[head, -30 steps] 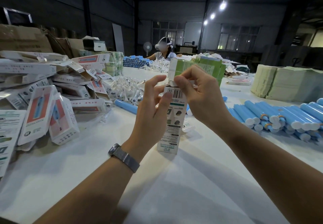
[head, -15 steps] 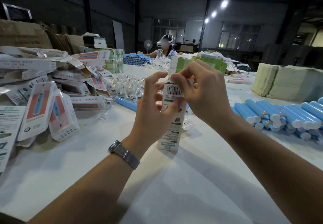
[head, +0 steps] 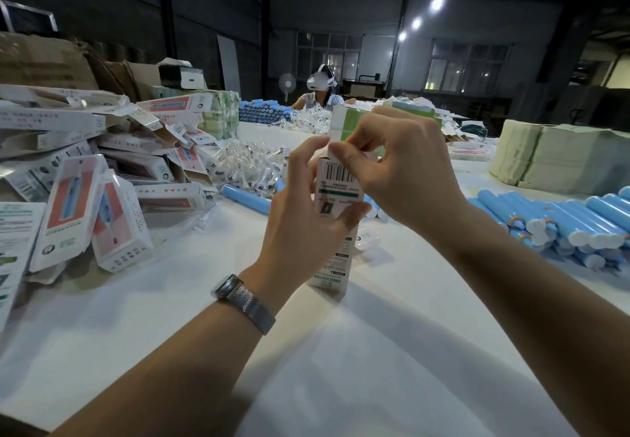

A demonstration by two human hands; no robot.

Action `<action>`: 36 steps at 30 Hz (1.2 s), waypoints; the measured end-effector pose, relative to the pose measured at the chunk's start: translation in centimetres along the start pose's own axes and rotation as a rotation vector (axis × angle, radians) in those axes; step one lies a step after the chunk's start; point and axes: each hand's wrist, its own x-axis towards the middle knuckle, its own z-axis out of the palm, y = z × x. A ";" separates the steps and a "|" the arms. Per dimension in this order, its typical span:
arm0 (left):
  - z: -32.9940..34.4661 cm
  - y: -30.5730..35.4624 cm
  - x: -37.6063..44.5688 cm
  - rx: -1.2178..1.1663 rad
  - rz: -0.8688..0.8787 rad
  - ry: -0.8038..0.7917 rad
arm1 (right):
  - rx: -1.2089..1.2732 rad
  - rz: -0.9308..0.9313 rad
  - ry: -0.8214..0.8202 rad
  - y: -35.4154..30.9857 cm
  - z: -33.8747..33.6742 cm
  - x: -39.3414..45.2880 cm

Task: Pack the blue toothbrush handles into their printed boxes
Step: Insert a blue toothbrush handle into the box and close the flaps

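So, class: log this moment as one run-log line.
stage: closing box top | left hand: grips printed box | right hand: pinches top flap | box: upright on table

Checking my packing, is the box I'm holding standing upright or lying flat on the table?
Upright: the printed box stands on end on the white table, barcode end up, left hand gripping its side, right hand pinching the top.

Dim hall, glaring ceiling lamps (head: 436, 3), soft arm shadows, wide-angle edge bending
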 end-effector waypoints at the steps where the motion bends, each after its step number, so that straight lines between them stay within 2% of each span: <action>1: 0.2 0.0 -0.1 0.009 -0.009 -0.013 | 0.042 0.032 -0.032 0.2 -0.3 0.2; 6: 0.9 0.0 -0.4 0.025 -0.029 -0.031 | 0.219 0.101 -0.171 1.3 -1.4 0.8; 11: 1.0 0.4 -0.6 0.065 -0.006 -0.024 | 0.257 0.098 -0.099 1.5 -1.0 0.6; 18: 1.1 0.3 -0.7 0.109 -0.006 -0.016 | 0.079 -0.048 -0.050 0.9 -0.8 0.4; 28: 1.4 0.3 -0.8 0.181 0.041 -0.019 | 0.053 0.028 -0.055 -0.2 -0.6 0.4; 31: 1.4 0.3 -0.7 0.153 0.027 -0.010 | 0.165 0.084 -0.098 -0.1 -0.9 0.6; 36: 1.2 0.3 -0.7 0.090 0.035 0.021 | 0.246 0.102 -0.076 0.0 -0.4 0.3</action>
